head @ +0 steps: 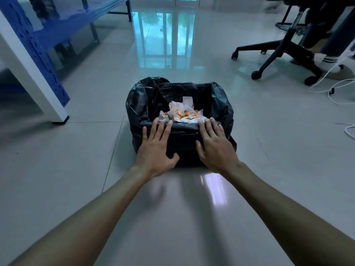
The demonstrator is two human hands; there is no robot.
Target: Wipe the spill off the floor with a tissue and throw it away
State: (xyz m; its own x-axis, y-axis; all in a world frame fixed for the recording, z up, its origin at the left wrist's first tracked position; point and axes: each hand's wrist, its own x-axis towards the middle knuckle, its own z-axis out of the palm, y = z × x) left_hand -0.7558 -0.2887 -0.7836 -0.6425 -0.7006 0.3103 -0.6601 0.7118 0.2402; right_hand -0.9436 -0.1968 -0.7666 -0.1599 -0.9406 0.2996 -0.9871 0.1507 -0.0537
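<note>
1. Where the tiled floor (269, 169) runs out in front of the wearer, a small bin lined with a black bag (221, 104) stands at the middle of the view, its open mouth facing up and its longer side running left to right across the picture.
2. The left hand (156, 148) lies flat against the near wall of the bin, fingers spread apart and pointing away from the wearer, with the fingertips reaching the near rim; the thumb is splayed to the right. It clasps nothing.
3. The right hand (215, 146) lies just beside it in a mirrored pose, fingers apart and extended to the rim, thumb splayed to the left, nothing held in it.
4. The two hands are near each other but apart, a strip of black bag showing between them.
5. Crumpled tissues (182, 113), white with orange staining, sit heaped inside the bin just beyond the fingertips; being wadded, the heap has no clear long axis, though it spreads more from side to side than front to back.
6. One pale sheet stands upright at the back of the heap.
7. The floor between the forearms is glossy and shows reflections only.
8. A white table leg (36, 81) and blue racking (38, 45) stand at the left.
9. An office chair base (284, 54) on castors stands at the upper right, with white cables (330, 87) lying on the floor beside it.
</note>
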